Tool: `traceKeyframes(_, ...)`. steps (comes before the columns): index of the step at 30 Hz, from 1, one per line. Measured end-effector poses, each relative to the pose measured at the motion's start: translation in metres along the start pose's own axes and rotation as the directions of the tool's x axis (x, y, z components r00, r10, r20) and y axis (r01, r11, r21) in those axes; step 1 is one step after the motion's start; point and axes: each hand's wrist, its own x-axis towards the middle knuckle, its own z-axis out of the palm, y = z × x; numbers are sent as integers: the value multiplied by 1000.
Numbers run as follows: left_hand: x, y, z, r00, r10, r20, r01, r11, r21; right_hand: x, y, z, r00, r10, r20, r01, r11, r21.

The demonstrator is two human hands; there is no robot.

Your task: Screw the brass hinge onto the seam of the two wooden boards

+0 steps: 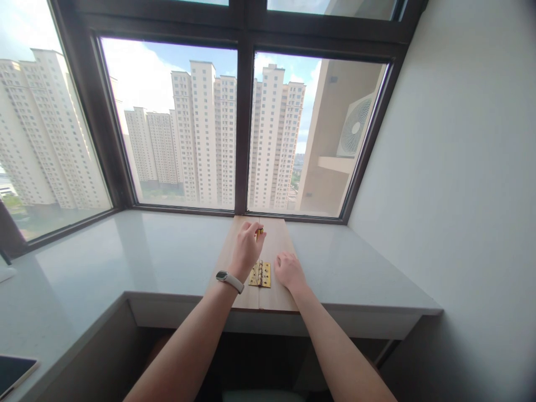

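Two pale wooden boards point(274, 237) lie side by side on the white counter, a seam running between them. Across the seam, near the front end, a brass butt hinge point(264, 274) lies spread flat, its left leaf partly behind my left wrist. My left hand point(249, 241), with a grey-banded watch point(230, 281) on the wrist, is closed over the far part of the boards. A small gold-coloured metal piece point(260, 231) shows between its fingers; its full shape is hidden. Right of the hinge, my right hand point(290, 270) rests on the right board with its fingers curled in.
The white counter point(167, 245) runs along the window point(242, 134) and has a front edge near me. A wall point(452, 167) rises on the right. At the lower left lies a dark-screened device point(17, 373). Tall buildings stand outside.
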Motion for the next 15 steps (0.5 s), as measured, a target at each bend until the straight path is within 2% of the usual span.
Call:
traceKeyframes(8, -1, -3, 2, 998, -54, -42, 56, 998, 37, 0, 0, -1, 1000, 6, 2, -6, 1000, 3)
traceKeyframes(15, 1, -3, 0, 999, -34, -32, 35, 999, 20, -1, -1, -3, 1000, 13, 7, -13, 1000, 7)
